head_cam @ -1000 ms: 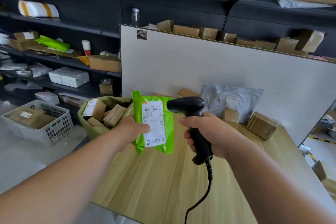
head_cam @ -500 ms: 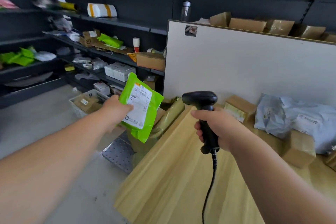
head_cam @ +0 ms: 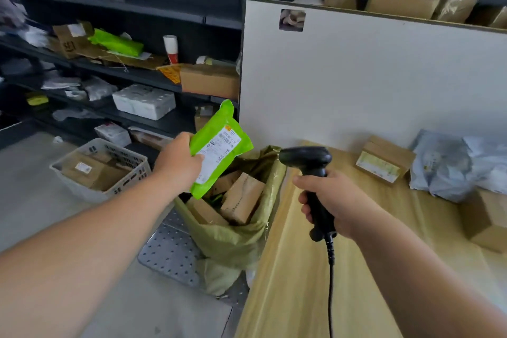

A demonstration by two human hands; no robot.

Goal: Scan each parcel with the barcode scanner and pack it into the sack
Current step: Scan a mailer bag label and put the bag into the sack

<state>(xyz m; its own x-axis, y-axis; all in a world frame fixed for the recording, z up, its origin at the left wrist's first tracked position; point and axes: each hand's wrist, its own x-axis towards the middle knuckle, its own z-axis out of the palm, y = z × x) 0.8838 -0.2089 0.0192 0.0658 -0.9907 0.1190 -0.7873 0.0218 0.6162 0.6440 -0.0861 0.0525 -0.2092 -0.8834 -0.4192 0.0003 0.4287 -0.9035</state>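
Note:
My left hand (head_cam: 178, 163) grips a bright green parcel (head_cam: 219, 145) with a white shipping label, held tilted just above the open mouth of the olive green sack (head_cam: 236, 241). Several cardboard boxes (head_cam: 241, 197) lie inside the sack. My right hand (head_cam: 332, 200) is closed around the handle of the black barcode scanner (head_cam: 310, 162), held over the left edge of the wooden table (head_cam: 288, 282), its head pointing left toward the sack. The scanner's cable hangs down.
On the table lie a small cardboard box (head_cam: 384, 162), grey poly mailers (head_cam: 452, 164) and another box (head_cam: 488, 222). A white board (head_cam: 356, 77) backs the table. A white basket (head_cam: 98, 170) of boxes sits on the floor; dark shelves (head_cam: 123, 68) hold parcels.
My left hand has carried the green parcel leftward off the table and down over the sack's mouth. The view has swung left. The scanner hand has stayed over the table edge.

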